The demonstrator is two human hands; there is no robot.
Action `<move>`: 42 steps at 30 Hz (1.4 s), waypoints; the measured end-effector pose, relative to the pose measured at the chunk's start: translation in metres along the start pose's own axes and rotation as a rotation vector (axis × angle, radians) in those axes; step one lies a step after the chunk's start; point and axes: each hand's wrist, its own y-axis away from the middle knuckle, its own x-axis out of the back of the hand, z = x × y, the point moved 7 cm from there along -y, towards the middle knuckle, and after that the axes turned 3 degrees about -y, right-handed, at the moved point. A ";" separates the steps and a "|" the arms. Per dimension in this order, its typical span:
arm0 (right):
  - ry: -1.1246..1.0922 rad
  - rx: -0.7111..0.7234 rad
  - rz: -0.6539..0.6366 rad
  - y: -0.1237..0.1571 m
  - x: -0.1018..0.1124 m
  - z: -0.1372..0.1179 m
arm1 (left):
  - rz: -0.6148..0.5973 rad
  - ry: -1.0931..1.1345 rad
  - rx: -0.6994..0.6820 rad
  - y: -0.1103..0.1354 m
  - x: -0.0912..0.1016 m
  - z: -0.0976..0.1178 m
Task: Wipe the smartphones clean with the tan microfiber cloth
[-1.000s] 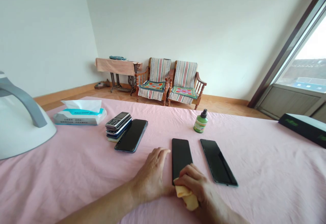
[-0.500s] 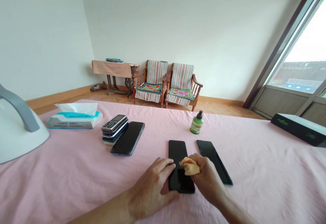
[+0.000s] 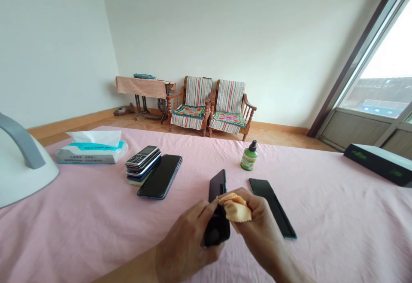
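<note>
My left hand (image 3: 195, 233) is closed around the left side and lower end of a black smartphone (image 3: 218, 227), which is tilted up on its edge. In my right hand (image 3: 257, 220) is a bunched yellow cloth (image 3: 237, 209), pressed against the phone's right edge near the left fingertips. To the right of that hand, another dark smartphone (image 3: 268, 197) lies flat. Beyond the hands a green spray bottle (image 3: 249, 158) with a black top stands upright. Part of the tilted phone is hidden behind the fingers and cloth.
A pink cloth (image 3: 106, 223) covers the table. To the left are stacked phones (image 3: 141, 160), a large smartphone (image 3: 162, 175) beside them, a tissue pack (image 3: 93, 152) and a white object with a grey handle (image 3: 25, 171). A black box (image 3: 375, 165) lies far right.
The phone between my hands has gone from lying flat to being tilted up on edge. My left hand has closed around it, and the cloth has shifted slightly left onto its edge.
</note>
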 end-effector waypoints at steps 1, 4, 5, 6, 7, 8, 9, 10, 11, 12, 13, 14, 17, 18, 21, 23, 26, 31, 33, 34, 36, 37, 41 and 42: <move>0.010 0.027 -0.001 -0.003 0.001 -0.002 | 0.016 -0.012 0.000 0.002 0.001 -0.001; 0.100 0.095 0.076 -0.017 0.020 0.010 | 0.062 -0.055 0.011 0.007 0.003 -0.005; 0.135 0.096 0.120 -0.023 0.030 0.019 | 0.077 -0.070 0.018 0.008 0.004 -0.006; 0.154 0.104 0.167 -0.028 0.039 0.028 | 0.088 -0.083 0.023 0.009 0.004 -0.007; 0.173 0.115 0.198 -0.033 0.047 0.036 | 0.091 -0.090 0.022 0.009 0.004 -0.008; 0.183 0.128 0.218 -0.037 0.052 0.043 | 0.088 -0.088 0.018 0.009 0.004 -0.008; 0.196 0.142 0.227 -0.040 0.056 0.047 | 0.080 -0.081 0.008 0.009 0.003 -0.008; 0.211 0.157 0.224 -0.042 0.057 0.049 | 0.069 -0.072 -0.001 0.009 0.003 -0.007; 0.227 0.172 0.216 -0.044 0.056 0.049 | 0.059 -0.063 -0.009 0.009 0.002 -0.007; 0.244 0.190 0.204 -0.046 0.054 0.048 | 0.049 -0.057 -0.013 0.008 0.002 -0.006; 0.260 0.208 0.191 -0.048 0.052 0.045 | 0.044 -0.055 -0.013 0.008 0.002 -0.006; 0.276 0.225 0.178 -0.051 0.049 0.042 | 0.045 -0.056 -0.010 0.008 0.003 -0.006; 0.313 0.253 0.156 -0.059 0.041 0.036 | 0.057 -0.059 -0.002 0.007 0.005 -0.005; 0.319 0.257 0.152 -0.062 0.040 0.036 | 0.060 -0.063 0.000 0.006 0.005 -0.005; 0.314 0.287 0.158 -0.064 0.035 0.038 | 0.054 -0.083 0.008 0.005 0.005 -0.004; 0.313 0.325 0.140 -0.057 0.030 0.037 | 0.051 -0.094 0.019 0.004 0.004 -0.005; 0.317 0.398 0.084 -0.038 0.017 0.029 | 0.065 -0.084 0.020 0.004 0.004 -0.007; 0.319 0.466 0.043 -0.021 0.007 0.019 | 0.096 -0.019 -0.006 0.004 0.006 -0.006; 0.334 0.450 0.083 -0.024 0.010 0.020 | 0.101 -0.008 -0.023 0.004 0.007 -0.005; 0.338 0.441 0.101 -0.026 0.011 0.020 | 0.104 -0.006 -0.027 0.004 0.007 -0.005; 0.324 0.435 0.106 -0.027 0.012 0.021 | 0.099 -0.003 -0.022 0.005 0.007 -0.005; 0.311 0.441 0.091 -0.027 0.011 0.021 | 0.093 0.000 -0.017 0.005 0.006 -0.006; 0.302 0.439 0.070 -0.023 0.007 0.021 | 0.073 0.018 -0.005 0.005 0.005 -0.007; 0.305 0.433 0.086 -0.023 0.007 0.021 | 0.072 0.021 -0.003 0.005 0.005 -0.008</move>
